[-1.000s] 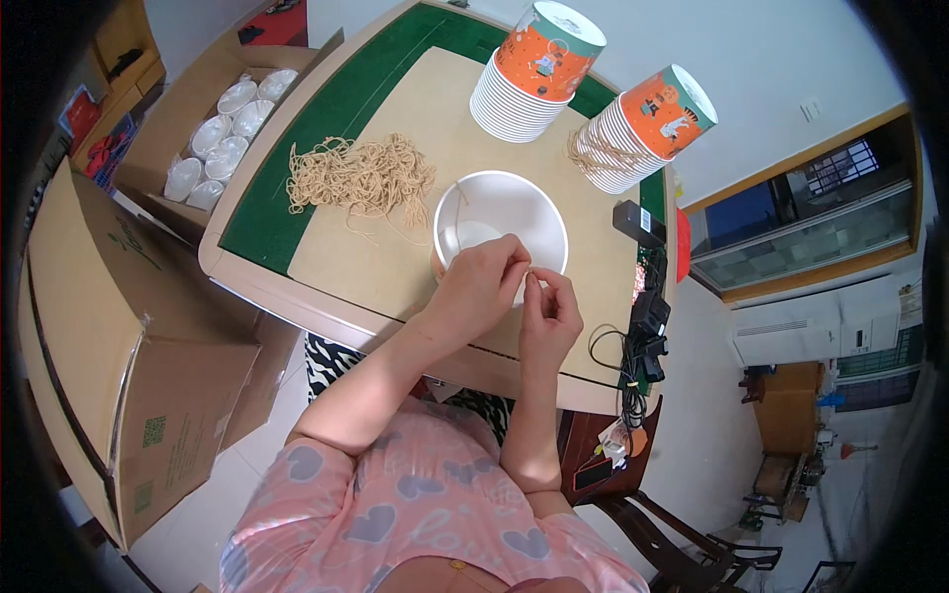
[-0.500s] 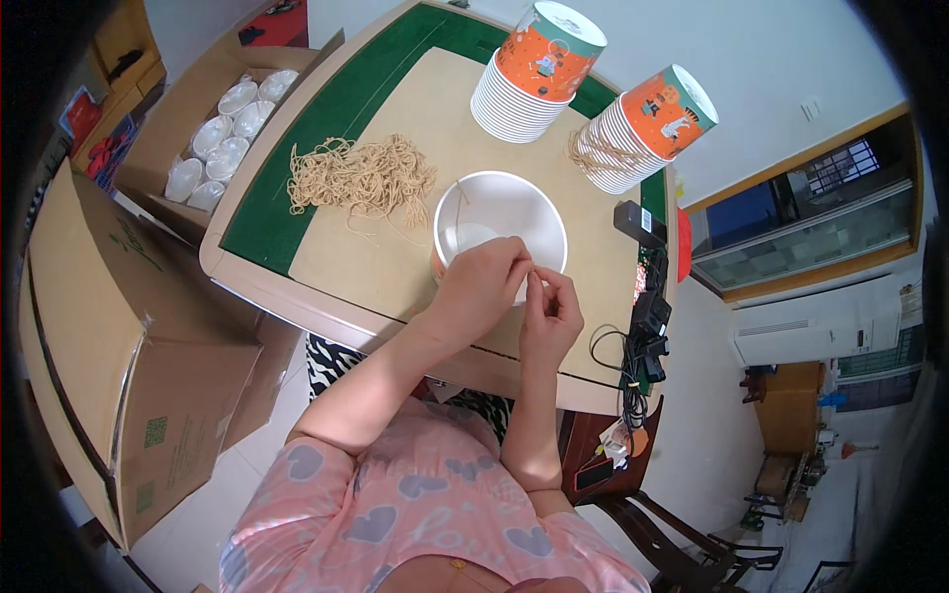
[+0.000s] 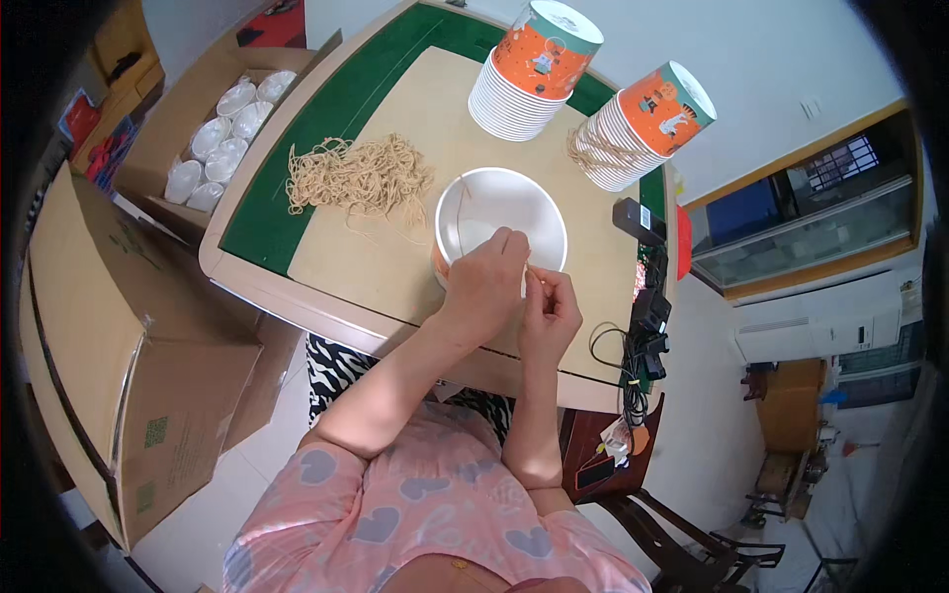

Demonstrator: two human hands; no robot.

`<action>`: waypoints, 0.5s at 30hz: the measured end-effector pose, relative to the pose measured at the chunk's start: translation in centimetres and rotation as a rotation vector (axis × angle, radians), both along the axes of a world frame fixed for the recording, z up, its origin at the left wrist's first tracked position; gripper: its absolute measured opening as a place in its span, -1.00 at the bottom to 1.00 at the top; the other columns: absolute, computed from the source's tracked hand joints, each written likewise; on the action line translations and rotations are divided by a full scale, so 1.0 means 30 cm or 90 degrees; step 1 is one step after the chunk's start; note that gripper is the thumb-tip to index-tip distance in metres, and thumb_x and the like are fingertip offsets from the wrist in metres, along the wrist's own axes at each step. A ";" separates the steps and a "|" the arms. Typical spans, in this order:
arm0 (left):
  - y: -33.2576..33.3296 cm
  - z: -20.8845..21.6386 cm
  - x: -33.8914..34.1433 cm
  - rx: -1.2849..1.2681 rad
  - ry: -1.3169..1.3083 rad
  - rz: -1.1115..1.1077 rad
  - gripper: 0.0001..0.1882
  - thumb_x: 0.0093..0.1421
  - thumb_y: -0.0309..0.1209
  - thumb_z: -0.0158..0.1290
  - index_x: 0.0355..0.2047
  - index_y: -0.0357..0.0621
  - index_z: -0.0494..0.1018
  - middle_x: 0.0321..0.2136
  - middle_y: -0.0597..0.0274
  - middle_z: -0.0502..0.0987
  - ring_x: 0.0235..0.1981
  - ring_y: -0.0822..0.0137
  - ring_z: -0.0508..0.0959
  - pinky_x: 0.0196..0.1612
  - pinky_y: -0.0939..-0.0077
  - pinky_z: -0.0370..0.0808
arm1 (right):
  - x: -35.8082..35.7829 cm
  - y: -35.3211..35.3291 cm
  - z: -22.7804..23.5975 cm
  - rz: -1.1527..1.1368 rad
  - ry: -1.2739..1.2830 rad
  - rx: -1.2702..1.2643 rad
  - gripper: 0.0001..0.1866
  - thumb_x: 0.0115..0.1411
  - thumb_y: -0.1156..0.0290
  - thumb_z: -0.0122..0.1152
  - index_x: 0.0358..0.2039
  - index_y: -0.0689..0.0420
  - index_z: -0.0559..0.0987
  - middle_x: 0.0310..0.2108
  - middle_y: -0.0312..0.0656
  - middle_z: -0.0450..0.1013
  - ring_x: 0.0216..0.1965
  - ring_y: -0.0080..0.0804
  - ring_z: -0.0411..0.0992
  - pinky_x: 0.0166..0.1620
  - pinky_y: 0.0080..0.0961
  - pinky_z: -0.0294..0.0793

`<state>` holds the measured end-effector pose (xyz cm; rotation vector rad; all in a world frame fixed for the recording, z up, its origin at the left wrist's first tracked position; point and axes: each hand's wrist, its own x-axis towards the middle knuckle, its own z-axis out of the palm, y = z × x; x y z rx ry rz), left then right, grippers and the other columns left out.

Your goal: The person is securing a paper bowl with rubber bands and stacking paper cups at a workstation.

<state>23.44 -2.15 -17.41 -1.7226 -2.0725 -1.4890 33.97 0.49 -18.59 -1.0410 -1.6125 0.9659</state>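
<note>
A white-lined paper bucket (image 3: 542,212) stands with its mouth up near the table's front edge. Over its near rim, my left hand (image 3: 486,282) is closed, its fingertips pinching a tan string. Close beside it, my right hand (image 3: 551,314) pinches the same string at the rim. A thin length of string (image 3: 462,212) also runs down inside the bucket at the left; its lower end is hidden behind my left hand. To the left lies a tangled heap of tan strings (image 3: 361,178).
Two stacks of orange paper buckets, a taller stack (image 3: 539,69) and a shorter stack (image 3: 643,124) with strings around it, stand at the back. Black adapters and cables (image 3: 647,321) line the right edge. An open carton (image 3: 158,148) of wrapped white cups sits left of the table (image 3: 326,252).
My left hand has lifted slightly and turned, its knuckles now further over the bucket's mouth. The right hand stays almost in place at the rim.
</note>
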 end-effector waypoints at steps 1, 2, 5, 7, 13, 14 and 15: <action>0.001 0.002 0.002 0.001 0.001 -0.001 -0.88 0.07 -0.49 0.02 -0.40 -0.16 0.30 -0.47 0.13 0.41 -0.48 0.17 0.54 -0.51 0.37 0.47 | 0.001 -0.001 0.003 0.000 -0.007 0.006 -0.94 0.19 0.50 0.15 -0.35 0.22 0.54 -0.59 -0.50 0.32 -0.56 -0.83 0.17 -0.50 -0.83 0.10; 0.001 0.006 0.005 -0.001 -0.006 -0.002 -0.88 0.08 -0.48 0.01 -0.39 -0.17 0.30 -0.47 0.12 0.41 -0.48 0.16 0.54 -0.51 0.35 0.47 | 0.001 -0.001 0.006 0.000 -0.014 0.012 -0.94 0.19 0.51 0.15 -0.35 0.22 0.54 -0.59 -0.51 0.32 -0.56 -0.83 0.16 -0.50 -0.83 0.10; 0.001 0.017 0.001 -0.025 -0.031 -0.012 -0.89 0.12 -0.46 0.00 -0.39 -0.19 0.30 -0.47 0.11 0.42 -0.46 0.15 0.54 -0.47 0.32 0.47 | -0.001 -0.001 0.013 -0.015 -0.027 0.014 -0.94 0.16 0.53 0.18 -0.34 0.21 0.55 -0.58 -0.50 0.32 -0.58 -0.82 0.14 -0.52 -0.82 0.09; -0.004 0.030 -0.004 -0.048 -0.047 -0.027 -0.89 0.15 -0.45 -0.01 -0.39 -0.19 0.31 -0.47 0.10 0.43 -0.45 0.13 0.54 -0.44 0.30 0.47 | 0.000 -0.009 0.055 -0.016 -0.027 0.014 -0.95 0.15 0.54 0.19 -0.34 0.20 0.55 -0.56 -0.49 0.33 -0.59 -0.81 0.14 -0.52 -0.82 0.09; -0.042 0.112 -0.006 -0.069 -0.212 -0.163 -0.85 0.22 -0.38 -0.05 -0.32 -0.23 0.33 -0.37 0.06 0.47 -0.38 0.02 0.52 -0.34 0.22 0.45 | 0.026 0.009 0.082 -0.008 -0.049 0.077 -0.94 0.11 0.58 0.22 -0.37 0.19 0.56 -0.53 -0.45 0.37 -0.58 -0.78 0.15 -0.52 -0.81 0.13; -0.050 0.135 -0.007 -0.066 -0.217 -0.164 -0.84 0.21 -0.38 -0.04 -0.31 -0.24 0.35 -0.37 0.03 0.48 -0.37 0.01 0.52 -0.33 0.22 0.45 | 0.032 0.016 0.087 -0.004 -0.038 0.087 -0.94 0.11 0.58 0.23 -0.38 0.19 0.56 -0.53 -0.45 0.38 -0.58 -0.78 0.16 -0.52 -0.81 0.13; -0.055 0.149 -0.008 -0.062 -0.223 -0.165 -0.83 0.21 -0.37 -0.04 -0.31 -0.25 0.38 -0.37 0.00 0.49 -0.36 0.00 0.52 -0.31 0.21 0.45 | 0.038 0.027 0.091 -0.009 -0.037 0.087 -0.94 0.11 0.58 0.23 -0.38 0.19 0.56 -0.53 -0.45 0.38 -0.58 -0.78 0.16 -0.52 -0.81 0.13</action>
